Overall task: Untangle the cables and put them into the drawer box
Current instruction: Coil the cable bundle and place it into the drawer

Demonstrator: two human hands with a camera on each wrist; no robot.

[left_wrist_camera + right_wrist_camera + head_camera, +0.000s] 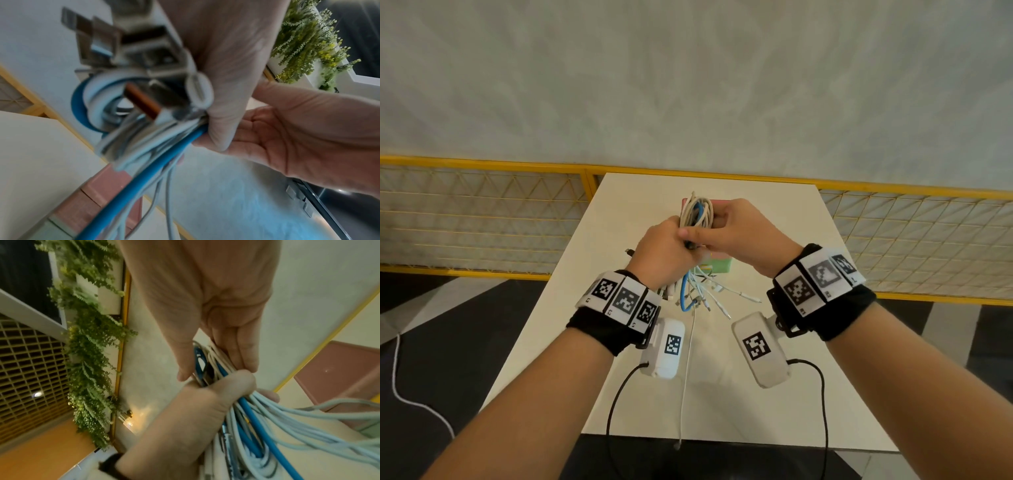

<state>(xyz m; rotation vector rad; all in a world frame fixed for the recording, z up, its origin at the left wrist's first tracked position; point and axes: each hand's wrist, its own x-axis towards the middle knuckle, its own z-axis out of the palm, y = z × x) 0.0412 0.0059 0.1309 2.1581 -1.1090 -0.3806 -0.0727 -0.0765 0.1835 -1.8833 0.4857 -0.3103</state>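
Observation:
Both hands hold a tangled bundle of white, grey and blue cables [697,214] in the air over the table. My left hand [671,246] grips the bundle's middle in a fist, also seen as the left hand [185,418]. My right hand [717,222] pinches the looped upper part between thumb and fingers; the wrist view shows the right hand [216,356] on the loops. Loose plug ends [709,294] fan out below the left hand, and one long white cable [685,377] hangs past the table's near edge. The drawer box [719,270], pink above and green below, stands right behind the bundle, mostly hidden.
The small white table [774,212] is ringed by a yellow mesh fence [482,219]. Black leads [616,404] from the wrist cameras hang below my forearms. A white cord [400,377] lies on the dark floor at left. Hanging green plants [88,337] cover a wall.

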